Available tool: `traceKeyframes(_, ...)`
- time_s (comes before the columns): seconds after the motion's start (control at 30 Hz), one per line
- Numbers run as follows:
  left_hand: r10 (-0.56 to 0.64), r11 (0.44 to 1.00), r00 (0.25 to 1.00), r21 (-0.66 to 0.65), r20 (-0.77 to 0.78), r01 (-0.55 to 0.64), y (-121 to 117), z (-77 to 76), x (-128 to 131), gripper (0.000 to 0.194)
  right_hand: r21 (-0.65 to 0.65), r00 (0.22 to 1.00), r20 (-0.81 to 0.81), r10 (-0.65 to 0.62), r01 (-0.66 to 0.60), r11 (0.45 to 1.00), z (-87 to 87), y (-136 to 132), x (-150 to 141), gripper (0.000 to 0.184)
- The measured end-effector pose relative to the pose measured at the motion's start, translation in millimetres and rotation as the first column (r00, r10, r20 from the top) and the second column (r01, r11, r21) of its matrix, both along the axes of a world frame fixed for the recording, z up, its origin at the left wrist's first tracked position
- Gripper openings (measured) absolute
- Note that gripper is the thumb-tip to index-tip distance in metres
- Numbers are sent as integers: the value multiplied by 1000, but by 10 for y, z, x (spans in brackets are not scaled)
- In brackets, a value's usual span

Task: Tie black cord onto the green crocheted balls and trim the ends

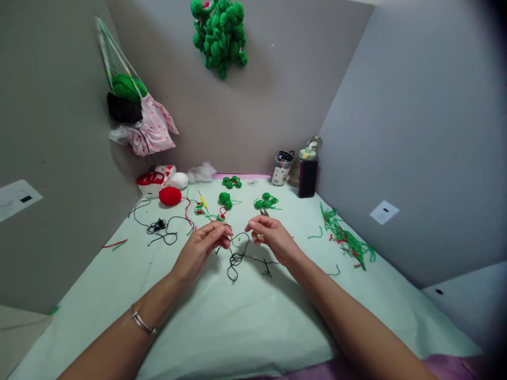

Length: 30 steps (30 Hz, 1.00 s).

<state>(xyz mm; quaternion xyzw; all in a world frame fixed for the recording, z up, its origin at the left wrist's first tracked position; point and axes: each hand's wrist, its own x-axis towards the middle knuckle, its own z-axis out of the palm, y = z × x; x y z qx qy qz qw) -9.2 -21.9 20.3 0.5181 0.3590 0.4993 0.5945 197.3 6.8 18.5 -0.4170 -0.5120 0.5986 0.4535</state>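
Black yarn (pixel 236 258) hangs and lies in a loose tangle below and between my hands. My left hand (pixel 203 244) is closed in a pinch, with a strand of this yarn at its fingertips. A thin pale line shows under those fingers, too fine to name. Facing it, my right hand (pixel 272 236) has its thumb and fingers pressed together; what they hold, if anything, is too small to make out. Just beyond my hands are small green and red crocheted pieces (pixel 199 209) and scissors (pixel 264 212), whose handles are hidden behind my right hand.
A red yarn ball (pixel 170 196), a second black yarn tangle (pixel 158 226) and a yellow-handled crochet hook (pixel 203 200) lie left. Green crocheted pieces (pixel 266 201) sit farther back. Yarn scraps (pixel 348 240), a phone (pixel 308 179) and a tin (pixel 280 173) are right.
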Motion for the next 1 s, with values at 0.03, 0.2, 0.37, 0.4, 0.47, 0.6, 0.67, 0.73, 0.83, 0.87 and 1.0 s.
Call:
traceKeyframes(0.03, 40, 999, 999, 30, -26, -39, -3, 0, -2, 28, 12, 1000, 14, -16, 16, 1000, -4, 4, 2, 36)
traceKeyframes(0.2, 91, 981, 985, 186, -146, -63, -52, -10, 4, 33, 30, 993, 72, 96, -98, 995, 46, -73, -26, 33)
traceKeyframes(0.37, 96, 989, 991, 122, -93, -85, -53, -10, 11, 32, 6, 969, 40, 245, -246, 969, 178, -219, -79, 23)
traceKeyframes(0.4, 133, 986, 987, 117, -85, -123, -41, -17, 9, 31, 5, 965, 32, 261, -262, 965, 191, -233, -83, 22)
traceKeyframes(0.47, 225, 967, 969, 147, -105, -209, -23, -32, 3, 32, 5, 960, 20, 280, -280, 960, 196, -239, -83, 23)
traceKeyframes(0.6, 328, 924, 922, 275, -208, -267, -46, -27, 0, 33, -9, 957, 12, 289, -289, 957, 165, -212, -77, 25)
traceKeyframes(0.67, 336, 915, 917, 305, -215, -263, -78, -6, 6, 32, -17, 963, 2, 268, -268, 963, 155, -204, -80, 27)
traceKeyframes(0.73, 337, 910, 916, 323, -216, -259, -104, 16, 9, 31, -23, 973, -13, 229, -229, 973, 153, -201, -86, 29)
traceKeyframes(0.83, 374, 890, 893, 367, -251, -269, -118, 39, 6, 31, -20, 984, -39, 176, -177, 984, 154, -199, -92, 30)
traceKeyframes(0.87, 393, 879, 881, 388, -263, -276, -118, 44, 4, 31, -16, 986, -43, 162, -163, 987, 156, -198, -93, 30)
traceKeyframes(1.0, 427, 851, 851, 453, -306, -264, -114, 54, -8, 31, -1, 992, -32, 122, -122, 992, 168, -198, -91, 30)
